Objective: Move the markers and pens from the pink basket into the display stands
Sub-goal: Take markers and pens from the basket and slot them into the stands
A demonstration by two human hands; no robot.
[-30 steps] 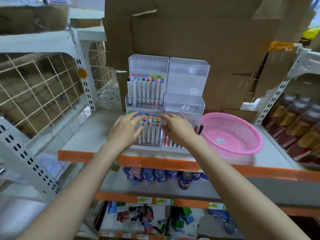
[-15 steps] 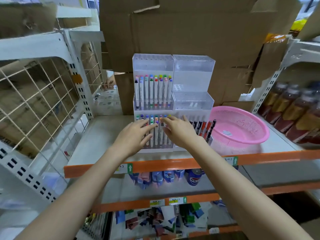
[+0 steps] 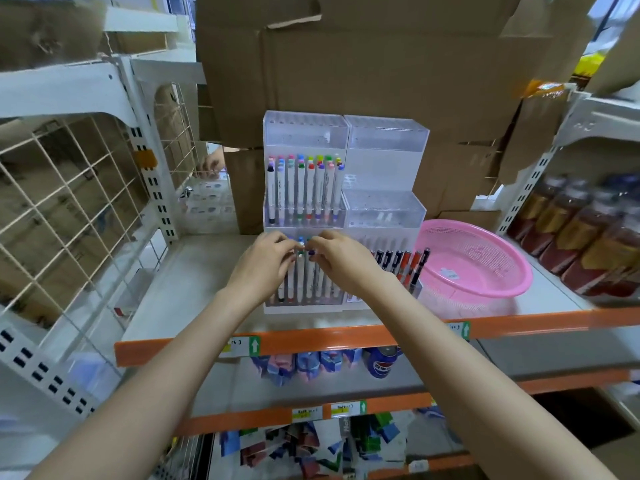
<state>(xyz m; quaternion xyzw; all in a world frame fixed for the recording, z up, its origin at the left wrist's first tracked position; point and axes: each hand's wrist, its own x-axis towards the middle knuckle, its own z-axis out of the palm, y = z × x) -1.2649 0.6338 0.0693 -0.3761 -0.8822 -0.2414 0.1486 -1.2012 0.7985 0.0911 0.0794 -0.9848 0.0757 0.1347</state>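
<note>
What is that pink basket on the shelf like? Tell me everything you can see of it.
The pink basket is a round, shallow plastic bowl with fine perforated walls and a smooth solid rim. It sits on the shelf, right of the clear display stands and left of some bottles. Inside shows only a small white tag, no pens. The left hand and right hand pinch markers at the stand, clear of it.

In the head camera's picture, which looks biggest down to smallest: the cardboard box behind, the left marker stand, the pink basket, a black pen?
1. cardboard box
2. left marker stand
3. pink basket, fairly close to the stand in size
4. black pen, by far the smallest
</note>
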